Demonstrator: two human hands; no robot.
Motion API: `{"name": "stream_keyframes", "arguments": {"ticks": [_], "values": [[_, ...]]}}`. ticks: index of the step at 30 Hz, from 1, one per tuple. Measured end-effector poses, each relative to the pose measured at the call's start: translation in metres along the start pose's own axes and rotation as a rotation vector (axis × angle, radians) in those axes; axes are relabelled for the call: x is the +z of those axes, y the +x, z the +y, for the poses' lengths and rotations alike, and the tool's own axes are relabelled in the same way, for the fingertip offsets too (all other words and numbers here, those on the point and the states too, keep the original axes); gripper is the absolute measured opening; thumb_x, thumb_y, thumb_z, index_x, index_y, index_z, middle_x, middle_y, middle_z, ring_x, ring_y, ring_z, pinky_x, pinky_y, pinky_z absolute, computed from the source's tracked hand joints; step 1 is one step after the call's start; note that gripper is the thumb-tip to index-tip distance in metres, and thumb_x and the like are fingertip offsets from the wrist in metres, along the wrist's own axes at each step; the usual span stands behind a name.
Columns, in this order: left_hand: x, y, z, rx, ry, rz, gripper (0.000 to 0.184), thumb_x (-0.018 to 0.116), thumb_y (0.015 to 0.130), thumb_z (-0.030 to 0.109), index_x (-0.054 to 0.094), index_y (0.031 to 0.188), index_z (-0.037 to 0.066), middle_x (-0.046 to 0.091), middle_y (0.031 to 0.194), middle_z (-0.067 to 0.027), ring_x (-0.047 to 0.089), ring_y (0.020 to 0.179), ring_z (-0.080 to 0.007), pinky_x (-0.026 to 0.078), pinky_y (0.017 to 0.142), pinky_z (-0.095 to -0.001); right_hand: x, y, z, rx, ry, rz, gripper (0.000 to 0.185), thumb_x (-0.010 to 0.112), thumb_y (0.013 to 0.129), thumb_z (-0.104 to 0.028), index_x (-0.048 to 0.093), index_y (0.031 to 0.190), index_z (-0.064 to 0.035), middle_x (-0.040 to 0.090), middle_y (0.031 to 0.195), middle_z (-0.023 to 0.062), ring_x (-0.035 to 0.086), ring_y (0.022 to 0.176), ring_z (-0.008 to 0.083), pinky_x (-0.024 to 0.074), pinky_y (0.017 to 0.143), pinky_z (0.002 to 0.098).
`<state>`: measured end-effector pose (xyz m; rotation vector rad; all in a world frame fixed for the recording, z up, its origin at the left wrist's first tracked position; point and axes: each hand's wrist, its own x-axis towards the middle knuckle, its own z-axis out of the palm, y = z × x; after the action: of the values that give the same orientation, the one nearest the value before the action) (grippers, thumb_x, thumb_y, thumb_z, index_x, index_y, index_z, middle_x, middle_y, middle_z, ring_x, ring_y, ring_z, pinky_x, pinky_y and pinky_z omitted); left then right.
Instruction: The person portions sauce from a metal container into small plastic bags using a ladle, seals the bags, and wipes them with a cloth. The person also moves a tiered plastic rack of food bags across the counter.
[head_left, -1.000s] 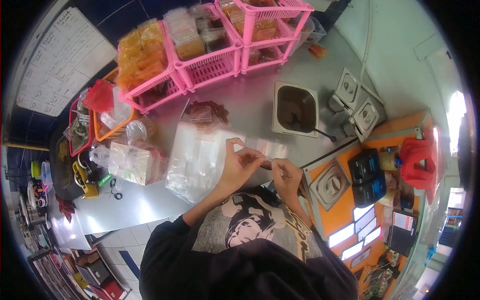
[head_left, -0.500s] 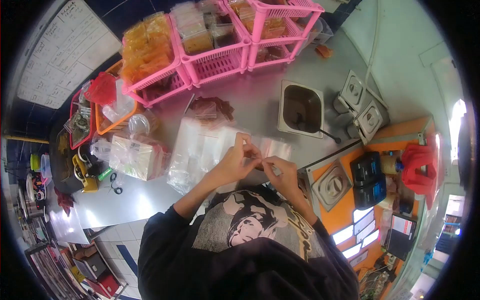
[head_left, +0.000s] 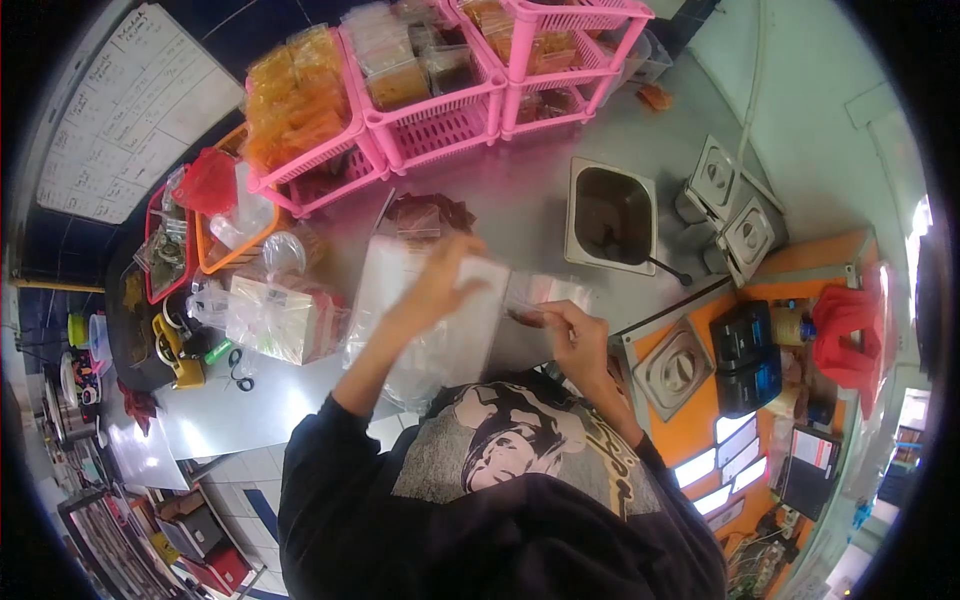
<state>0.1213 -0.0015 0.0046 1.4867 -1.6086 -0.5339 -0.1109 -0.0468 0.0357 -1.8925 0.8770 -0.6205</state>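
Head view: right fingers pinch a dark-filled sachet while left fingers spread apart over clear bags.

At ten o'clock, a whiteboard bears handwriting. Near nine sits a yellow tape dispenser; scissors lie between eight and nine. Lidded tubs stand between two and three. At three is a red bag, and closer in, two black devices. A steel lid lies between three and four, bright rectangles at four.
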Motion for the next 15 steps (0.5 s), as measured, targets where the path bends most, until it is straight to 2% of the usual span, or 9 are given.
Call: {"name": "stream_keyframes", "arguments": {"ticks": [1, 3, 7, 9, 10, 12, 13, 15], "values": [[-0.006, 0.005, -0.031, 0.131, 0.241, 0.064, 0.047, 0.065, 0.069, -0.006, 0.048, 0.112, 0.004, 0.053, 0.114, -0.0129, 0.049, 0.111, -0.0311, 0.041, 0.092, -0.0410, 0.001, 0.001, 0.001, -0.022, -0.030, 0.062, 0.010, 0.055, 0.087, 0.000, 0.063, 0.094, 0.0002, 0.068, 0.084, 0.0154, 0.069, 0.077, 0.0255, 0.0513, 0.065, 0.0278], [-0.023, 0.007, -0.065, -0.025, 0.569, 0.023, 0.042, 0.061, 0.070, -0.003, 0.051, 0.109, 0.005, 0.051, 0.115, -0.0133, 0.045, 0.113, -0.0333, 0.040, 0.091, -0.0425, 0.003, 0.000, 0.004, -0.042, -0.053, 0.131, 0.010, 0.055, 0.088, -0.001, 0.063, 0.093, -0.0002, 0.068, 0.083, 0.0151, 0.069, 0.076, 0.0259, 0.0511, 0.065, 0.0278], [-0.034, 0.014, -0.102, -0.060, 0.637, 0.022, 0.038, 0.055, 0.072, 0.000, 0.052, 0.110, 0.006, 0.054, 0.111, -0.0136, 0.049, 0.105, -0.0348, 0.042, 0.086, -0.0432, 0.010, -0.007, 0.006, -0.056, -0.069, 0.160, 0.009, 0.056, 0.088, -0.002, 0.064, 0.093, -0.0007, 0.068, 0.081, 0.0149, 0.068, 0.074, 0.0260, 0.0502, 0.064, 0.0279], [-0.033, 0.019, -0.114, -0.082, 0.711, 0.019, 0.028, 0.057, 0.077, 0.005, 0.056, 0.105, 0.007, 0.057, 0.104, -0.0143, 0.056, 0.093, -0.0347, 0.046, 0.078, -0.0439, 0.014, -0.010, 0.005, -0.054, -0.080, 0.165, 0.009, 0.057, 0.087, -0.002, 0.064, 0.093, -0.0009, 0.068, 0.081, 0.0148, 0.068, 0.073, 0.0261, 0.0498, 0.064, 0.0280], [-0.032, 0.021, -0.120, -0.080, 0.712, 0.014, 0.028, 0.057, 0.077, 0.005, 0.056, 0.105, 0.007, 0.057, 0.104, -0.0143, 0.056, 0.093, -0.0347, 0.046, 0.078, -0.0439, 0.015, -0.011, 0.004, -0.027, -0.054, 0.165, 0.010, 0.057, 0.087, 0.000, 0.064, 0.093, -0.0013, 0.067, 0.080, 0.0148, 0.067, 0.071, 0.0264, 0.0496, 0.063, 0.0287], [-0.032, 0.024, -0.128, -0.169, 0.757, -0.022, 0.023, 0.061, 0.079, 0.013, 0.058, 0.101, 0.008, 0.060, 0.092, -0.0117, 0.061, 0.081, -0.0318, 0.050, 0.071, -0.0410, 0.017, -0.012, 0.004, -0.003, -0.027, 0.167, 0.011, 0.058, 0.086, 0.001, 0.064, 0.094, -0.0016, 0.067, 0.079, 0.0147, 0.066, 0.069, 0.0268, 0.0494, 0.062, 0.0294], [-0.034, 0.024, -0.131, -0.165, 0.758, -0.022, 0.023, 0.061, 0.079, 0.013, 0.058, 0.101, 0.008, 0.060, 0.092, -0.0117, 0.061, 0.081, -0.0318, 0.050, 0.071, -0.0410, 0.017, -0.012, 0.007, -0.004, -0.024, 0.157, 0.012, 0.059, 0.083, 0.002, 0.066, 0.093, -0.0020, 0.067, 0.080, 0.0136, 0.065, 0.069, 0.0247, 0.0486, 0.063, 0.0284], [-0.042, 0.023, -0.127, -0.100, 0.633, 0.187, 0.016, 0.061, 0.083, 0.015, 0.061, 0.098, 0.009, 0.061, 0.087, -0.0140, 0.062, 0.076, -0.0341, 0.051, 0.066, -0.0406, 0.017, -0.010, 0.010, -0.007, -0.022, 0.155, 0.014, 0.061, 0.081, 0.003, 0.067, 0.093, -0.0024, 0.067, 0.082, 0.0125, 0.064, 0.069, 0.0225, 0.0479, 0.064, 0.0274]]}}
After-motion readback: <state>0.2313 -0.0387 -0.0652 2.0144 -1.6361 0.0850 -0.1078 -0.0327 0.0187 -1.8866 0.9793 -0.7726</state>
